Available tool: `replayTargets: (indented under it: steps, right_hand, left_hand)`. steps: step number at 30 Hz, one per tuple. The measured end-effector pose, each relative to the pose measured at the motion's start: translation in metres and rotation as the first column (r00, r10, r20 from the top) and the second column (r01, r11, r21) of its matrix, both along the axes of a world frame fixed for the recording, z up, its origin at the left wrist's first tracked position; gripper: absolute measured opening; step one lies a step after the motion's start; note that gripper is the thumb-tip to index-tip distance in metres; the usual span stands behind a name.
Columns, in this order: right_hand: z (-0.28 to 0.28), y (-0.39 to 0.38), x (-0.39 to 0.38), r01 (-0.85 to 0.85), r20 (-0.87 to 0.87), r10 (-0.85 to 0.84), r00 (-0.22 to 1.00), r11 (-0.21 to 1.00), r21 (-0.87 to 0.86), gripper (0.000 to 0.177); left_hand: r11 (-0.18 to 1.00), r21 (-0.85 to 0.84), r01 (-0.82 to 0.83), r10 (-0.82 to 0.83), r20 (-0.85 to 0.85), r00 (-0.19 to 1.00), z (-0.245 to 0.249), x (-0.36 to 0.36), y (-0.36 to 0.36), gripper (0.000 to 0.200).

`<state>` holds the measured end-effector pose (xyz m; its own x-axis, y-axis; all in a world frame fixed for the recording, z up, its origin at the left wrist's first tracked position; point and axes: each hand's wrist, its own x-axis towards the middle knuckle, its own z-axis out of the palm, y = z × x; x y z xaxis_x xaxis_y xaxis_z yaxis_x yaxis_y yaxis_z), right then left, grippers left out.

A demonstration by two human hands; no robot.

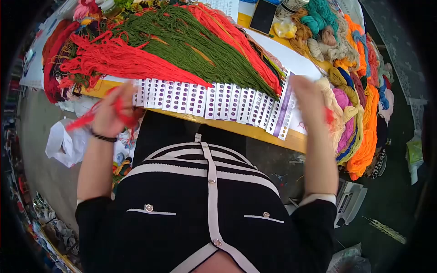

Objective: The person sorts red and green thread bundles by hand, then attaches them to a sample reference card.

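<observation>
My left hand [110, 113] is closed around a bundle of red yarn [84, 122], left of the row of cards; loose ends trail out on both sides. Over the table's right part, my right hand [310, 102] is smeared by motion, with a bit of red [328, 116] at its outer edge; I cannot tell whether it grips that. Between the hands lie overlapping white cards [184, 101] with rows of dark round holes. Green yarn [182, 43] and red yarn [123, 57] fan out from them across the table.
The yellow-edged table [218, 123] runs in front of my body. A phone [263, 16] and a glass jar [290, 7] sit at the back. Orange skeins [368, 132] and other colours hang over the right edge. A white plastic bag [67, 143] is at the left.
</observation>
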<state>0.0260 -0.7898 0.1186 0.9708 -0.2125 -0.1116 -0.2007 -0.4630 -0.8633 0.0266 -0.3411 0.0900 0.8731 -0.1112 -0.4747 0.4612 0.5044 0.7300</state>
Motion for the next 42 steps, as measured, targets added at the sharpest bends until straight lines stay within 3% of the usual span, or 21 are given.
replayTargets:
  steps: [1, 2, 3, 5, 9, 11, 16, 20, 21, 23, 24, 26, 27, 29, 30, 32, 33, 36, 40, 41, 42]
  right_hand:
    - [-0.022, 0.028, 0.008, -0.14, -0.166, 0.14, 0.976, 0.99, 0.014, 0.029]
    - [-0.046, 0.05, 0.011, -0.289, -0.035, 0.289, 0.957, 0.957, 0.001, 0.027]
    - [-0.053, 0.071, 0.015, -0.327, -0.093, 0.326, 0.941, 0.945, 0.012, 0.024]
    - [-0.076, 0.092, 0.027, -0.394, -0.094, 0.388, 0.917, 0.916, -0.069, 0.024]
    - [-0.095, 0.098, 0.042, -0.401, -0.149, 0.398, 0.905, 0.916, 0.01, 0.024]
    - [-0.094, 0.098, 0.045, -0.372, -0.256, 0.393, 0.883, 0.919, 0.127, 0.024]
    - [-0.077, 0.096, 0.05, -0.279, -0.362, 0.359, 0.86, 0.926, 0.254, 0.023]
    - [-0.084, 0.094, 0.055, -0.242, -0.402, 0.369, 0.838, 0.912, 0.332, 0.026]
    - [-0.084, 0.094, 0.056, -0.24, -0.404, 0.369, 0.837, 0.911, 0.336, 0.026]
    - [-0.081, 0.098, 0.057, -0.461, -0.354, 0.452, 0.819, 0.885, 0.065, 0.03]
    - [-0.086, 0.099, 0.056, -0.459, -0.355, 0.452, 0.818, 0.886, 0.069, 0.03]
    - [-0.095, 0.102, 0.055, -0.497, -0.24, 0.455, 0.857, 0.854, -0.154, 0.034]
    - [-0.095, 0.101, 0.054, -0.497, -0.24, 0.455, 0.857, 0.854, -0.153, 0.034]
    - [-0.092, 0.096, 0.05, -0.461, -0.254, 0.463, 0.849, 0.884, 0.072, 0.029]
    - [-0.091, 0.095, 0.048, -0.462, -0.256, 0.464, 0.848, 0.884, 0.074, 0.029]
    - [-0.089, 0.092, 0.045, -0.27, -0.32, 0.368, 0.873, 0.912, 0.309, 0.018]
    - [-0.089, 0.092, 0.044, -0.268, -0.319, 0.366, 0.874, 0.911, 0.313, 0.018]
    - [-0.09, 0.093, 0.041, -0.265, -0.294, 0.364, 0.884, 0.907, 0.327, 0.015]
    - [-0.088, 0.094, 0.037, -0.268, -0.277, 0.353, 0.894, 0.915, 0.3, 0.014]
    - [-0.087, 0.093, 0.036, -0.278, -0.261, 0.353, 0.899, 0.918, 0.283, 0.014]
    - [-0.087, 0.093, 0.036, -0.271, -0.259, 0.345, 0.902, 0.92, 0.284, 0.014]
  left_hand:
    - [0.982, -0.043, 0.185, -0.186, -0.022, 0.982, 0.001, 0.005, -0.031, 0.035]
    - [0.954, -0.052, 0.295, -0.296, -0.027, 0.955, -0.002, 0.011, -0.059, 0.035]
    - [0.914, -0.061, 0.4, -0.402, -0.031, 0.915, -0.005, 0.016, -0.085, 0.034]
    - [0.872, 0.073, 0.484, -0.472, -0.134, 0.871, 0.001, 0.023, -0.131, 0.037]
    - [0.868, 0.126, 0.48, -0.44, -0.253, 0.862, -0.026, 0.043, -0.161, 0.036]
    - [0.854, 0.227, 0.469, -0.409, -0.265, 0.873, -0.03, 0.046, -0.168, 0.034]
    - [0.823, 0.429, 0.374, -0.407, -0.015, 0.913, -0.051, 0.044, -0.192, 0.013]
    - [0.761, 0.566, 0.318, -0.382, -0.005, 0.924, -0.054, 0.051, -0.196, 0.019]
    - [0.759, 0.568, 0.32, -0.383, -0.009, 0.924, -0.056, 0.051, -0.197, 0.019]
    - [0.768, 0.572, 0.287, -0.359, 0.012, 0.933, -0.061, 0.051, -0.197, 0.019]
    - [0.766, 0.574, 0.29, -0.36, 0.009, 0.933, -0.061, 0.052, -0.197, 0.019]
    - [0.703, 0.639, 0.312, -0.39, -0.021, 0.921, -0.061, 0.053, -0.198, 0.022]
    - [0.703, 0.639, 0.313, -0.389, -0.022, 0.921, -0.062, 0.053, -0.197, 0.022]
    - [0.662, 0.685, 0.305, -0.454, 0.042, 0.89, -0.063, 0.052, -0.192, 0.022]
    - [0.661, 0.685, 0.307, -0.453, 0.039, 0.891, -0.061, 0.052, -0.187, 0.022]
    - [0.215, 0.976, 0.03, -0.655, 0.122, 0.745, -0.053, 0.053, -0.177, 0.023]
    - [0.211, 0.977, 0.031, -0.658, 0.119, 0.744, -0.049, 0.053, -0.173, 0.023]
    - [0.332, 0.943, 0.001, -0.616, 0.216, 0.758, -0.049, 0.05, -0.17, 0.025]
    - [0.261, 0.963, 0.063, -0.648, 0.126, 0.751, -0.045, 0.052, -0.171, 0.023]
    - [0.642, 0.715, 0.275, -0.514, 0.135, 0.847, -0.044, 0.053, -0.169, 0.022]
    - [0.889, 0.288, 0.357, -0.388, 0.059, 0.92, -0.042, 0.054, -0.169, 0.021]
